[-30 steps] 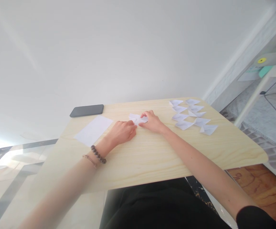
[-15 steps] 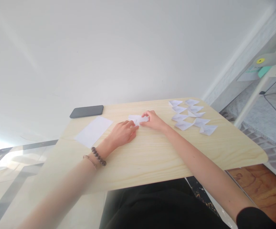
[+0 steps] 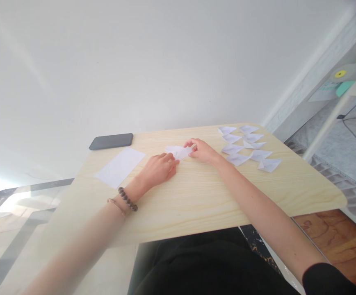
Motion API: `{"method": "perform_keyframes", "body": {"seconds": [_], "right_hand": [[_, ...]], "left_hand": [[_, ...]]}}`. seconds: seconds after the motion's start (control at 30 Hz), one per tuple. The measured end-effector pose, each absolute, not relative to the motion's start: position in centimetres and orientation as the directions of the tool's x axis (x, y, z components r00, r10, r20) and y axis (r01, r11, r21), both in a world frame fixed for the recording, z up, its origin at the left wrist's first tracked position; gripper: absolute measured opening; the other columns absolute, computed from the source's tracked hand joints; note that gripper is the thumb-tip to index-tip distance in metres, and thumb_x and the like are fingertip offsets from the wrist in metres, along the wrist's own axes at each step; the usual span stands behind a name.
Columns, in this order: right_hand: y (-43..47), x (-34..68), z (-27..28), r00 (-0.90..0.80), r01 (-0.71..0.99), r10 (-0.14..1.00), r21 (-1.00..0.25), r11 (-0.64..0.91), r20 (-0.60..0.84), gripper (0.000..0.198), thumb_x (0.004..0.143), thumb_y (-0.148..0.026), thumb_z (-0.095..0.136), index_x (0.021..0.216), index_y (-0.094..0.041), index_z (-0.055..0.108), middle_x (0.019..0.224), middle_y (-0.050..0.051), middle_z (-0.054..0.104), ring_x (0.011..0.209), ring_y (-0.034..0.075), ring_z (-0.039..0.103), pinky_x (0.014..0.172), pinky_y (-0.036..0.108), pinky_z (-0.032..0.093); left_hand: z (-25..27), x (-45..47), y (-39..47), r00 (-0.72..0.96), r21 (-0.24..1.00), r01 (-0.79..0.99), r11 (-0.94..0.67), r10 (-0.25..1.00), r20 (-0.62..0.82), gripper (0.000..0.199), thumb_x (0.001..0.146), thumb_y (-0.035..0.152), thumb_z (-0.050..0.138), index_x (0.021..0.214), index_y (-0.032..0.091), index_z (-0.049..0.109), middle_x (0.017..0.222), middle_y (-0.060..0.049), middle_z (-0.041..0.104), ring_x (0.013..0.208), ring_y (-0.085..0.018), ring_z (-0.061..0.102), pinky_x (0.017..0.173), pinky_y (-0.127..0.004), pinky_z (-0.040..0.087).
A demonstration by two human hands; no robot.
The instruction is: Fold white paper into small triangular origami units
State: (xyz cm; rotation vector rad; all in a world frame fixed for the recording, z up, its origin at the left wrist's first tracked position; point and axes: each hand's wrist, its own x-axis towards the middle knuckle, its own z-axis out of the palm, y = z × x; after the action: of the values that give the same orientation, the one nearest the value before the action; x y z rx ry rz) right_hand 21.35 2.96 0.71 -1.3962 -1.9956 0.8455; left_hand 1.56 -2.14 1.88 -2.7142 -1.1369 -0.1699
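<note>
A partly folded sheet of white paper (image 3: 180,152) lies on the table between my hands. My left hand (image 3: 162,167), with a beaded bracelet at the wrist, rests on the tabletop with its curled fingers on the paper's near left edge. From the right, my right hand (image 3: 203,150) has thumb and fingers bent around the paper's right corner, pinching it. Left of my left hand lies a flat white paper sheet (image 3: 120,166). Several folded white papers (image 3: 236,159) stand in two columns to the right of my right hand.
A black phone (image 3: 111,141) lies at the table's far left corner. The pale wooden table (image 3: 196,205) meets a white wall (image 3: 165,73) along its back edge. A metal frame (image 3: 328,125) stands beyond the right side.
My right hand has shifted slightly right along the folded paper, baring more of its middle. My left hand stays almost in place on the near left edge.
</note>
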Motion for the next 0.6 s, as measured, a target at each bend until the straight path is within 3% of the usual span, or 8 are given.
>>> {"method": "perform_keyframes", "body": {"seconds": [0.2,0.3,0.43,0.6], "right_hand": [[3.0,21.3,0.2,-0.225,0.608,0.960,-0.746,0.270,0.164,0.030,0.062,-0.006,0.043,0.087,-0.017,0.056,0.091,0.002,0.047,0.057,0.007,0.043,0.064,0.024,0.041],[2.9,21.1,-0.3,-0.211,0.625,0.962,-0.733,0.269,0.173,0.024,0.067,-0.014,0.048,0.090,-0.017,0.055,0.099,0.004,0.043,0.059,0.007,0.045,0.070,0.026,0.043],[2.7,20.6,-0.7,-0.264,0.663,0.948,-0.681,0.310,0.175,0.035,0.062,-0.027,0.063,0.095,-0.020,0.054,0.101,0.003,0.037,0.080,0.011,0.048,0.085,0.029,0.039],[2.9,20.6,-0.1,-0.240,0.666,0.962,-0.700,0.258,0.127,0.030,0.066,-0.014,0.055,0.095,-0.020,0.053,0.100,0.003,0.037,0.066,0.008,0.046,0.080,0.028,0.041]], "left_hand": [[1.4,1.5,-2.1,0.716,-0.095,0.690,-0.717,0.660,0.226,0.029,0.083,0.021,0.037,0.104,0.019,0.058,0.102,-0.008,0.055,0.096,-0.021,0.051,0.076,-0.032,0.043],[1.3,1.6,-2.1,0.703,-0.094,0.706,-0.702,0.679,0.213,0.030,0.083,0.021,0.037,0.106,0.019,0.057,0.102,-0.008,0.055,0.086,-0.019,0.055,0.073,-0.031,0.045],[1.4,1.7,-2.1,0.698,-0.095,0.713,-0.695,0.691,0.187,0.030,0.083,0.021,0.037,0.106,0.020,0.056,0.100,-0.007,0.055,0.079,-0.017,0.056,0.070,-0.030,0.045],[1.4,1.7,-2.1,0.701,-0.083,0.710,-0.699,0.689,0.184,0.029,0.084,0.022,0.036,0.104,0.019,0.057,0.100,-0.008,0.055,0.082,-0.018,0.057,0.070,-0.030,0.045]]}}
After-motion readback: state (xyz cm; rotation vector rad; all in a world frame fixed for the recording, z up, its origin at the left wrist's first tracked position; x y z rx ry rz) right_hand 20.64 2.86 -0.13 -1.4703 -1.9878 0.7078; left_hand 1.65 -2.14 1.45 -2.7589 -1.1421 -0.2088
